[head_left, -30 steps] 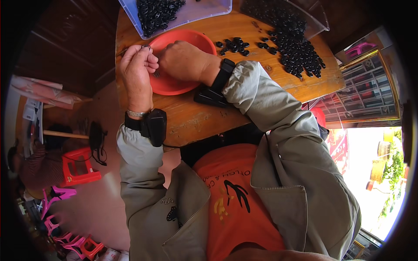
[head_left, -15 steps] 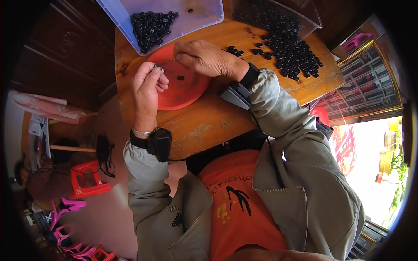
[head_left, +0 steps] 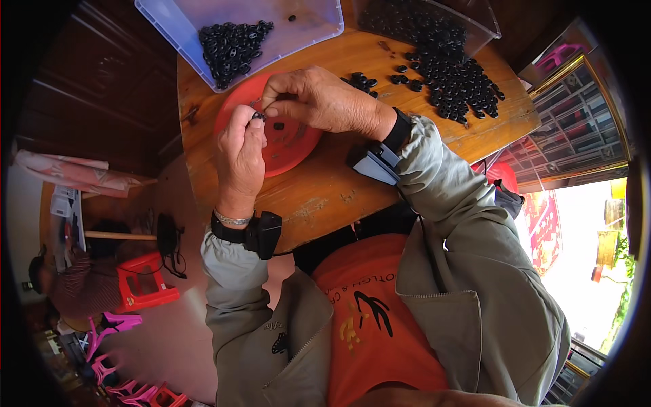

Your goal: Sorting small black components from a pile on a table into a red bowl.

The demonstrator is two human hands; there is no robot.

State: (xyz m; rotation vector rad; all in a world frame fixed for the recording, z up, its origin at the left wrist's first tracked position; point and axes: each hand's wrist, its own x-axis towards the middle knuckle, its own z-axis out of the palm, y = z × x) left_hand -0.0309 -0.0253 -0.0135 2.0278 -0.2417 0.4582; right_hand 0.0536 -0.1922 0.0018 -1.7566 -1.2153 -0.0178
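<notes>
My left hand (head_left: 241, 159) pinches a small black oval piece (head_left: 258, 116) between thumb and forefinger, above a red round plate (head_left: 295, 150). Close beside it, my right hand (head_left: 325, 100) has thumb and forefinger pressed together at the piece's edge. Whatever is in the right fingertips is too small to make out. Another small dark piece (head_left: 279, 126) lies on the plate, below the hands. The plate's far side is partly covered by my hands.
Behind the plate stands a pale translucent bin (head_left: 305, 42) with a heap of black pieces (head_left: 234, 51). A clear bin (head_left: 485, 28) at the far right has black pieces (head_left: 468, 91) spread before it on the wooden table (head_left: 319, 203). A red stool (head_left: 146, 285) and a person (head_left: 81, 285) are at left.
The right hand has come down and left, bringing its fingertips against the piece in my left hand. My left hand has shifted slightly right.
</notes>
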